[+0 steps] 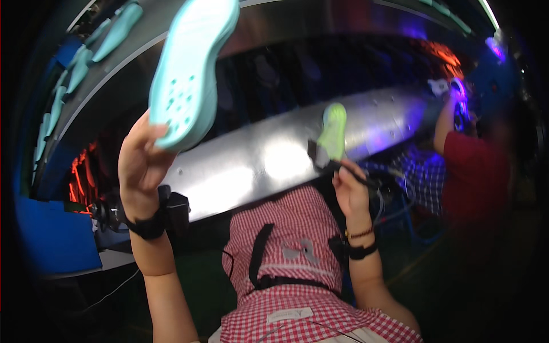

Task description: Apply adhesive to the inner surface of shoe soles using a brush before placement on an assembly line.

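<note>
Raised at the upper left, my left hand (146, 151) grips a light turquoise shoe sole (186, 74) by its lower end. The sole stands upright, with a cluster of small holes on its face. Over the metal ledge, my right hand (350, 186) has its fingers closed round the dark thin handle of a brush (322, 157) with a broad, flat head. Beside the brush head is a yellow-green sole (334, 128) on the shiny ledge; the brush overlaps its lower end.
A long metal ledge (229, 177) runs across in front of me, below a dark slot holding several dim soles. More turquoise soles (117, 34) lie on the upper belt at the left. A person in a red top (474, 177) works at the right. A blue box (54, 237) stands at the left.
</note>
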A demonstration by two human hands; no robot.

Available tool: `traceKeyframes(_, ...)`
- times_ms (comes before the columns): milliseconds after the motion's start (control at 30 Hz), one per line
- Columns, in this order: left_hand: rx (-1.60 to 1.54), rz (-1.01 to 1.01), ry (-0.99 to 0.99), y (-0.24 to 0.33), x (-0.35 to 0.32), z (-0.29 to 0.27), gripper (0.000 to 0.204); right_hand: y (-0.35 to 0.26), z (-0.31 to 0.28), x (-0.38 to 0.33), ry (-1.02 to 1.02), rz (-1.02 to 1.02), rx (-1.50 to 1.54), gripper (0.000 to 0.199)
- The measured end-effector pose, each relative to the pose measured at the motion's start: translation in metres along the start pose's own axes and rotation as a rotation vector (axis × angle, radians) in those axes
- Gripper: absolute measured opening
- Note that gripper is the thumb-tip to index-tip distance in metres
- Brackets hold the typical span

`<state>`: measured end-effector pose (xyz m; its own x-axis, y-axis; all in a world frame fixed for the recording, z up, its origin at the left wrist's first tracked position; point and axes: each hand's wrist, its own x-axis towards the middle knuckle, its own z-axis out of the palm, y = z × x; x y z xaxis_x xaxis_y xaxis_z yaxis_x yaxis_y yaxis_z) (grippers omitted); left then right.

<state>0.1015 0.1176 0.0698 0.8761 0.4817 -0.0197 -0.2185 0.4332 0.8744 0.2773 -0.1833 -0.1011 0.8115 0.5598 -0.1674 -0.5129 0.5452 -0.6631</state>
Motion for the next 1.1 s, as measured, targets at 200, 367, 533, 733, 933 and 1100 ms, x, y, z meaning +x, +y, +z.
traceKeyframes(200,-0.700,-0.259,-0.441,-0.101,-0.094,-0.011,0.095,0.001,-0.002,0.000,-0.092,-0.044,-0.109,0.023)
traceKeyframes(367,-0.335,-0.423,-0.061,-0.198,-0.107,-0.044,0.077,0.009,0.027,-0.001,-0.162,0.071,-0.094,0.023)
traceKeyframes(533,-0.765,-0.280,0.166,-0.218,-0.107,-0.013,0.087,0.037,0.047,-0.020,-0.329,0.250,-0.123,0.022)
traceKeyframes(733,-0.914,-0.299,0.135,-0.227,-0.102,0.002,0.079,0.055,0.056,-0.032,-0.353,0.326,-0.391,0.019)
traceKeyframes(933,-0.794,-0.268,0.195,-0.225,-0.104,0.013,0.072,0.064,0.071,-0.004,-0.383,0.306,-0.461,0.018)
traceKeyframes(1100,-0.662,-0.173,0.368,-0.231,-0.095,0.021,0.070,0.066,0.100,-0.005,-0.410,0.247,-0.694,0.018)
